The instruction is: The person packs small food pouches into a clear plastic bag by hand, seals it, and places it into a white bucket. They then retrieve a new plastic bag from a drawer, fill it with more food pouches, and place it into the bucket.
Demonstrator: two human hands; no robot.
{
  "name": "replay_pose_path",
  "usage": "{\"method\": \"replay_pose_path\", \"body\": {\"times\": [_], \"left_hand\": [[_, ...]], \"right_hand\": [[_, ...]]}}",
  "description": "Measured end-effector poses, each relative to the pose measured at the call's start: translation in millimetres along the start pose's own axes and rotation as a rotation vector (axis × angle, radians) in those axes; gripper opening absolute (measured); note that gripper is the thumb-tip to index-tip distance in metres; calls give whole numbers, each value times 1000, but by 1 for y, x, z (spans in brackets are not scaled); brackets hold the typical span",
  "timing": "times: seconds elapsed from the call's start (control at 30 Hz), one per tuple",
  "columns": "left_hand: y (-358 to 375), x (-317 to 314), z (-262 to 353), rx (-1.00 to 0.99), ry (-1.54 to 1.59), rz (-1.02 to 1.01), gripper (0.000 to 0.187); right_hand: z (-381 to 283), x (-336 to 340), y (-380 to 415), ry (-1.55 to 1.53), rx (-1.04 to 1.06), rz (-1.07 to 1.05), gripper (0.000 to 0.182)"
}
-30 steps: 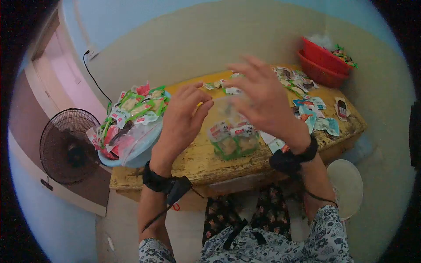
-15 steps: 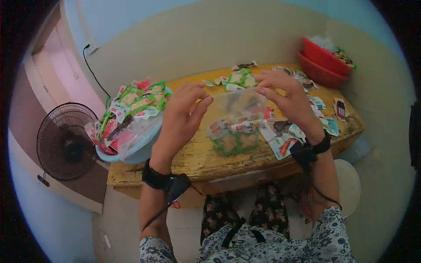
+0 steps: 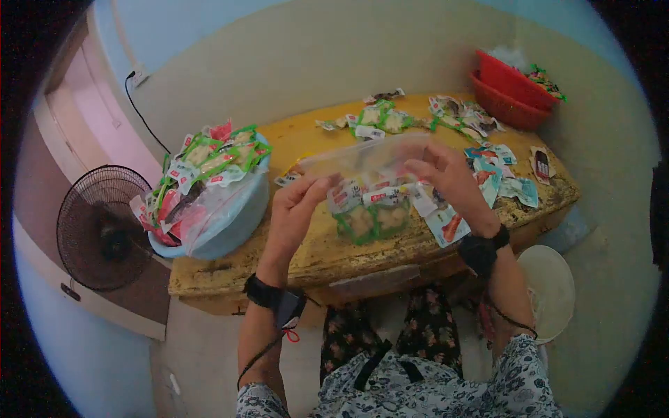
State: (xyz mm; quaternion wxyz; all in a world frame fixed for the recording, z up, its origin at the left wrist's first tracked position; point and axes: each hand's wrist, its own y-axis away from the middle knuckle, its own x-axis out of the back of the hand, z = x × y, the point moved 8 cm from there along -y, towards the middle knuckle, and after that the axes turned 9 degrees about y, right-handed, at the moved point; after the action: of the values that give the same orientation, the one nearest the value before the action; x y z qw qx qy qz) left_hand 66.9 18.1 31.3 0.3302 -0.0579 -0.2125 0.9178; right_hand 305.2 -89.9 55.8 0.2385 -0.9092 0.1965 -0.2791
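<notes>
A clear plastic bag [image 3: 369,155] is stretched between my two hands over the middle of the table. My left hand [image 3: 294,209] pinches its left side near the opening, fingers closed. On the other side my right hand [image 3: 451,175] grips the bag's right edge between thumb and fingers. Several green-and-white snack packets [image 3: 376,214] with pale contents show at the bag's lower part and appear to be inside it. Right of the bag, a white packet with a red picture [image 3: 446,224] lies on the table, close under my right hand.
On the left of the yellow worn table [image 3: 293,263], a blue basin [image 3: 237,223] is heaped with packets. Loose packets [image 3: 382,117] lie at the back, and blue-white ones [image 3: 491,174] at the right. Red basins [image 3: 512,101] stand in the back right corner. A fan [image 3: 104,226] is at left.
The bag's mouth has been spread wider and its film now reaches further left. My left hand has moved down slightly, and my right hand is a little lower too.
</notes>
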Motion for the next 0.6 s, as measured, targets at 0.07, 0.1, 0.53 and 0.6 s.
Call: {"method": "replay_pose_path", "body": {"times": [0.07, 0.1, 0.53, 0.6], "left_hand": [[-2, 1, -1, 29, 16, 22, 35], [-5, 1, 3, -2, 28, 27, 35], [1, 8, -10, 7, 74, 140, 28], [-1, 7, -6, -16, 56, 157, 28]], "right_hand": [[9, -7, 5, 48, 5, -112, 25], [8, -6, 4, 16, 11, -82, 25], [9, -12, 7, -16, -32, -42, 28], [9, -12, 4, -32, -66, -26, 29]]}}
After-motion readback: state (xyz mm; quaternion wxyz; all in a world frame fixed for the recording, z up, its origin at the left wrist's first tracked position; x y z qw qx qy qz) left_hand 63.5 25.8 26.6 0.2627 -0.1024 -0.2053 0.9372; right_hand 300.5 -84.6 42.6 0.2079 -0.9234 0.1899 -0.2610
